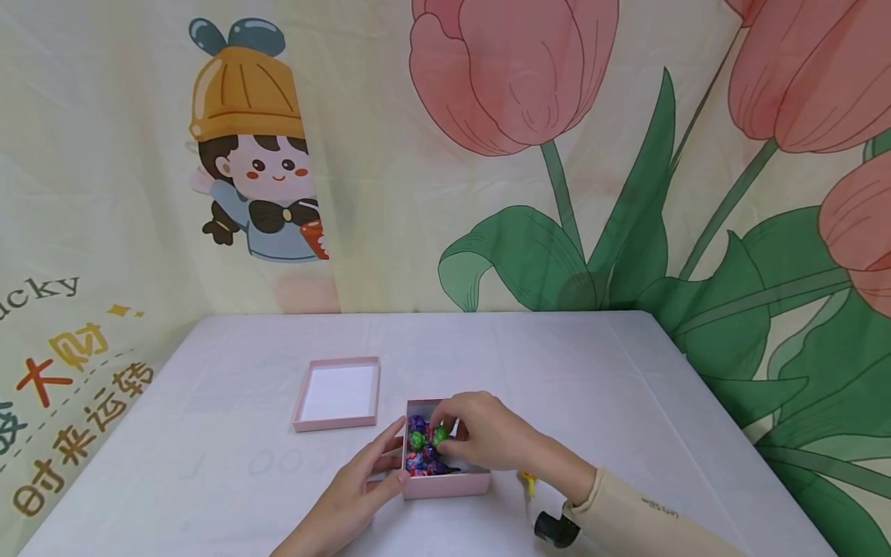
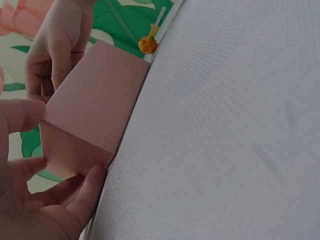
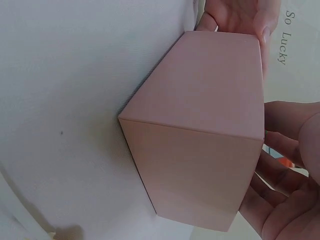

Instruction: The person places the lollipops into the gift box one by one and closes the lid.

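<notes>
A pink box (image 1: 446,486) without its lid stands near the table's front. Inside lie several round candies (image 1: 416,456) in shiny purple, blue, red and green wrappers. My left hand (image 1: 356,483) rests its fingertips along the box's left wall, thumb at the near left corner. Reaching in from the right, my right hand (image 1: 487,433) pinches a green wrapped candy (image 1: 440,435) between thumb and fingers. The wrist views show the box's pink outer walls (image 2: 100,95) (image 3: 200,90), and the walls hide the candies there.
A pink lid (image 1: 339,422) with a white inside lies behind and left of the box. On the table to the box's right is an orange-yellow lollipop (image 2: 148,45) with a white stick, partly covered by my right forearm in the head view. A printed curtain (image 1: 376,155) hangs behind.
</notes>
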`<action>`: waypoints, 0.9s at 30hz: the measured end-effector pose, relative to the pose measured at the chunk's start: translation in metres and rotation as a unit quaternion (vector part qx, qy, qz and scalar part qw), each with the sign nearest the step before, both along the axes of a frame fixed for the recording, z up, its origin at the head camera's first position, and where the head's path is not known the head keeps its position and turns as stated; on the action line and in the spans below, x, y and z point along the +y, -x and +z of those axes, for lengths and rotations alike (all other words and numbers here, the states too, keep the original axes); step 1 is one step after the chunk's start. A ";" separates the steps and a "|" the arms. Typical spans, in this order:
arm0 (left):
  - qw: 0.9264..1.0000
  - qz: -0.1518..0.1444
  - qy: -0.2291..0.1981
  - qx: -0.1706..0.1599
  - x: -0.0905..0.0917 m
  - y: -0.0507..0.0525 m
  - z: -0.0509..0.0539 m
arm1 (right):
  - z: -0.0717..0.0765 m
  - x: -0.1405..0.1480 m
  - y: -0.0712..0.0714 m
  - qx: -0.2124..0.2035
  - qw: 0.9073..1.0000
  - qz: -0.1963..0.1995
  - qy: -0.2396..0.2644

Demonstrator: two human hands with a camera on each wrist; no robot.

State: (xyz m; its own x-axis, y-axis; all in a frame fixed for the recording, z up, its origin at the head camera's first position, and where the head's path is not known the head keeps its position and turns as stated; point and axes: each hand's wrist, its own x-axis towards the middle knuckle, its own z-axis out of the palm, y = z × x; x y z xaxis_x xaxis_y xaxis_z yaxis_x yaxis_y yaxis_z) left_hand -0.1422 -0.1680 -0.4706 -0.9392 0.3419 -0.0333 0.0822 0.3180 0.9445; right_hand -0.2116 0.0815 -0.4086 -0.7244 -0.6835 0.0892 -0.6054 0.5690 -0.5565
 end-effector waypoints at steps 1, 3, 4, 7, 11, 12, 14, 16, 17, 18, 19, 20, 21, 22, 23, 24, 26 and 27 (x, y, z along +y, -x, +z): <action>1.000 0.000 0.000 0.002 0.000 0.000 0.000 | 0.000 0.000 0.000 0.001 1.000 0.001 -0.001; 1.000 0.000 0.000 0.007 0.000 0.000 0.000 | -0.001 -0.001 0.000 0.005 1.000 0.004 -0.005; 1.000 -0.001 0.000 0.010 0.000 0.000 0.000 | -0.002 -0.002 0.000 0.008 1.000 0.005 -0.008; 1.000 -0.002 -0.002 0.014 0.000 0.000 -0.001 | -0.004 -0.003 0.000 0.011 1.000 0.009 -0.014; 1.000 -0.004 -0.004 0.011 0.000 0.000 -0.001 | -0.006 -0.004 0.000 0.014 1.000 0.010 -0.024; 1.000 -0.004 -0.004 0.010 0.000 0.000 -0.001 | -0.006 -0.005 -0.001 0.015 1.000 0.009 -0.026; 1.000 -0.004 -0.004 0.011 0.000 0.000 -0.001 | -0.006 -0.005 -0.001 0.018 0.999 0.009 -0.029; 1.000 -0.003 -0.003 0.011 0.000 0.000 -0.001 | -0.006 -0.005 -0.002 0.020 0.999 0.009 -0.031; 1.000 -0.004 -0.004 0.012 0.000 0.000 -0.001 | -0.006 -0.005 -0.002 0.021 0.999 0.009 -0.031; 1.000 -0.004 -0.004 0.012 0.000 0.000 -0.001 | -0.005 -0.005 -0.002 0.022 0.999 0.009 -0.032; 1.000 -0.004 -0.004 0.012 0.000 0.000 -0.001 | -0.005 -0.005 -0.002 0.023 0.999 0.009 -0.034; 1.000 -0.004 -0.004 0.012 0.000 0.000 -0.001 | -0.006 -0.005 -0.002 0.025 0.999 0.009 -0.036; 1.000 -0.004 -0.004 0.012 0.000 0.000 -0.001 | -0.006 -0.006 -0.002 0.026 0.999 0.009 -0.039; 1.000 -0.005 -0.004 0.011 0.000 0.000 -0.001 | -0.006 -0.006 -0.002 0.028 0.999 0.009 -0.042; 1.000 -0.004 -0.003 0.011 0.000 0.000 -0.001 | -0.006 -0.006 -0.002 0.029 0.999 0.009 -0.045; 1.000 -0.004 -0.003 0.010 0.000 0.000 -0.001 | -0.007 -0.006 -0.002 0.030 0.998 0.009 -0.048; 1.000 -0.004 -0.002 0.008 0.000 0.000 -0.001 | -0.007 -0.007 -0.002 0.031 0.998 0.009 -0.053; 1.000 -0.004 -0.002 0.007 0.000 0.000 -0.001 | -0.007 -0.007 -0.003 0.032 0.998 0.008 -0.055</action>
State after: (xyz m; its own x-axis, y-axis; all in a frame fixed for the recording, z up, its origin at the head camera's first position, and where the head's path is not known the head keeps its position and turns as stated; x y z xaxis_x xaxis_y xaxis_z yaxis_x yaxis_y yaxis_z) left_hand -0.1424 -0.1678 -0.4718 -0.9369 0.3490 -0.0196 0.0969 0.3132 0.9447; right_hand -0.2088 0.0746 -0.4161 -0.7078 -0.7039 0.0596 -0.6481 0.6135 -0.4511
